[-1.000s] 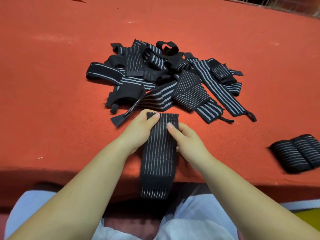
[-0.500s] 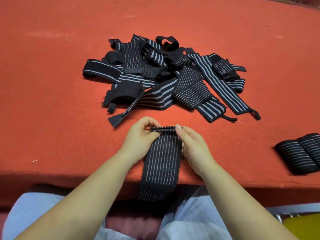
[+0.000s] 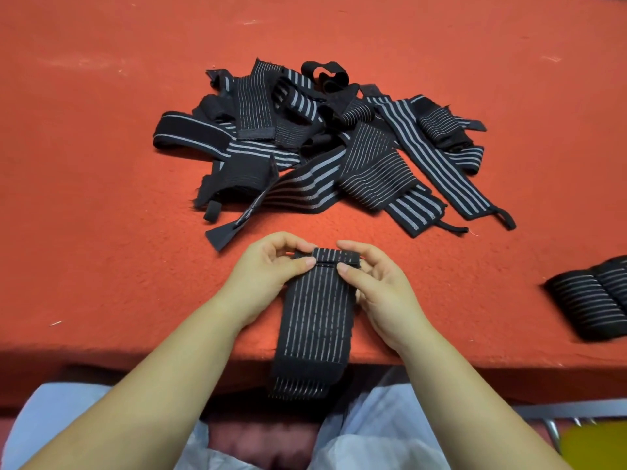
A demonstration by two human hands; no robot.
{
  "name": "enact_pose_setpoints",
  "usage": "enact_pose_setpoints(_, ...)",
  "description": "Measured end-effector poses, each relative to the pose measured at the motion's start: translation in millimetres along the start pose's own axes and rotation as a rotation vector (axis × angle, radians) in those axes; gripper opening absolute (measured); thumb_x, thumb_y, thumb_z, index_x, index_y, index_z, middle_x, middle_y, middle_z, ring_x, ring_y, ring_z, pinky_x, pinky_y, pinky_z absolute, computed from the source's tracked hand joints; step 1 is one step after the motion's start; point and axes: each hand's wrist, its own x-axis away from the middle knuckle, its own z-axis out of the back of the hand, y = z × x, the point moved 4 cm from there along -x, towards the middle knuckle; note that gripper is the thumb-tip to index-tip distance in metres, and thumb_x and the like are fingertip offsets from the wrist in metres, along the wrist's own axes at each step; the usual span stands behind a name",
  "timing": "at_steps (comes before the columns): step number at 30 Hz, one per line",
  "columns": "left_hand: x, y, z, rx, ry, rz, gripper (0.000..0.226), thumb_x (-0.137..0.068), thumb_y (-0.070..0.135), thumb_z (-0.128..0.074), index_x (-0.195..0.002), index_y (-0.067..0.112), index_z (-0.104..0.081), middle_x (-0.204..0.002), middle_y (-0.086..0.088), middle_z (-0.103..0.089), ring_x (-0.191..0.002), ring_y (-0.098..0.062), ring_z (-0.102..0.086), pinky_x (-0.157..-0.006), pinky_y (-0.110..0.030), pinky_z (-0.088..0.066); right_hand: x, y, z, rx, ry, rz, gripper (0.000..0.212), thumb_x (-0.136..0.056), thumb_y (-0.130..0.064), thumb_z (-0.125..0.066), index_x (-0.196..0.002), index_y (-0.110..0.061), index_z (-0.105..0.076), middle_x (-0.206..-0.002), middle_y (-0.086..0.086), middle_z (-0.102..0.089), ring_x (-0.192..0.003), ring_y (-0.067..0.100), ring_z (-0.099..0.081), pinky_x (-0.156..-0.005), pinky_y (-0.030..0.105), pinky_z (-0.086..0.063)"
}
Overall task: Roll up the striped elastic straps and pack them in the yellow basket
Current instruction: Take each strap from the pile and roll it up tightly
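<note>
A black strap with thin grey stripes (image 3: 317, 307) lies lengthwise on the red table, its near end hanging over the front edge. Its far end is folded into a small roll (image 3: 336, 258). My left hand (image 3: 271, 269) pinches the roll's left side with thumb and fingers. My right hand (image 3: 376, 283) pinches its right side the same way. Behind them sits a loose pile of several striped straps (image 3: 325, 144). A corner of the yellow basket (image 3: 593, 446) shows at the bottom right, below the table.
Two rolled straps (image 3: 597, 296) lie side by side at the table's right edge. The red felt table (image 3: 101, 164) reaches far back and left. A metal frame piece (image 3: 556, 410) sits beside the basket. My lap in light clothing is under the table edge.
The strap's far end lay flat a second ago; both hands have folded it over and turned it toward me into a small roll. The view has shifted slightly.
</note>
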Motion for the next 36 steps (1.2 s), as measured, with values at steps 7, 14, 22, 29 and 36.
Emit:
enact_pose_setpoints(7,-1.2,-3.7,6.5,0.065,0.029,0.021,0.038,-0.076,-0.018,-0.058,-0.095,0.015,-0.062,-0.077,0.004,-0.070,-0.071,-0.003,-0.065,-0.067,-0.014,-0.051,-4.3,4.9,-2.9,0.042,0.060,-0.049,0.016,-0.088,-0.014,-0.062,-0.098,-0.003,-0.066,-0.083,0.016,-0.072,-0.067,0.019,-0.068,-0.061,0.026,-0.054)
enact_pose_setpoints(14,-0.1,-2.0,6.8,0.024,0.047,0.011,0.048,-0.073,-0.027,-0.052,-0.093,0.015,-0.060,-0.067,0.007,-0.067,-0.065,0.000,-0.063,-0.065,-0.012,-0.050,-5.3,1.5,-3.0,0.104,0.096,-0.072,0.016,-0.085,-0.028,-0.065,-0.081,-0.013,-0.068,-0.076,0.009,-0.069,-0.064,0.017,-0.063,-0.057,0.025,-0.048)
enact_pose_setpoints(22,0.5,1.1,-1.7,-0.001,-0.051,0.046,0.023,-0.082,-0.002,-0.060,-0.099,0.013,-0.063,-0.078,0.003,-0.071,-0.066,-0.002,-0.065,-0.057,-0.012,-0.047,-2.5,-1.4,5.7,-0.135,0.052,-0.031,0.027,-0.087,0.005,-0.055,-0.106,-0.014,-0.058,-0.076,0.000,-0.071,-0.062,0.010,-0.066,-0.056,0.019,-0.053)
enact_pose_setpoints(29,-1.3,-1.9,6.4,-0.014,0.074,-0.037,0.031,-0.074,-0.019,-0.059,-0.080,0.010,-0.064,-0.071,0.006,-0.071,-0.069,-0.001,-0.064,-0.067,-0.013,-0.049,-3.7,1.1,-2.3,0.094,0.092,-0.010,0.039,-0.074,-0.047,-0.060,-0.084,-0.010,-0.068,-0.070,0.006,-0.066,-0.061,0.013,-0.059,-0.058,0.023,-0.047)
enact_pose_setpoints(36,1.9,0.5,-1.4,-0.078,-0.088,-0.002,0.032,-0.078,-0.012,-0.060,-0.098,0.013,-0.063,-0.089,0.001,-0.070,-0.079,-0.002,-0.066,-0.070,-0.013,-0.051,-3.2,3.8,5.3,-0.052,0.048,0.002,0.020,-0.083,-0.006,-0.062,-0.102,-0.015,-0.063,-0.080,0.002,-0.072,-0.070,0.013,-0.067,-0.066,0.024,-0.055)
